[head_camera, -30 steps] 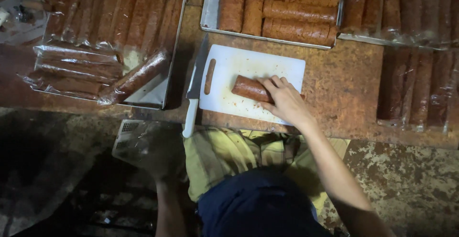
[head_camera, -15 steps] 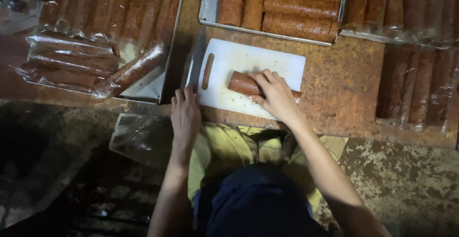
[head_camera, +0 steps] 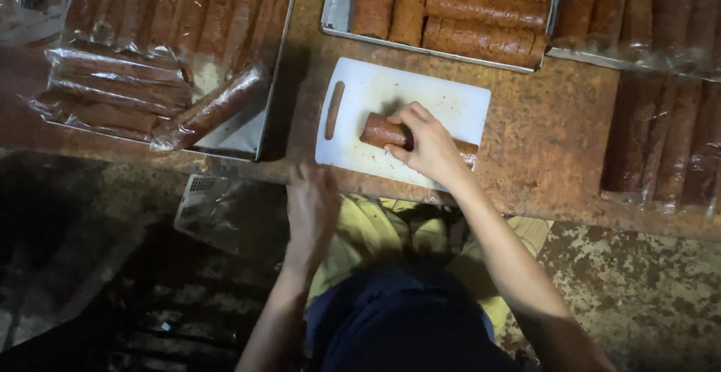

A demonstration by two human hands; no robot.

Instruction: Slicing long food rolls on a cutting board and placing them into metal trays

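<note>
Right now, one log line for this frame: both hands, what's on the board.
right hand: gripping brown roll on white cutting board | left hand: at table edge, contents unclear | trays of rolls behind

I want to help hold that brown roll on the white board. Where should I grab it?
Probably grip the roll around its middle, from above, fingers over the top. It is a long round log lying flat on the board, so its ends could sag or crumble. The right hand already presses it this way, leaving the left end bare.
</note>
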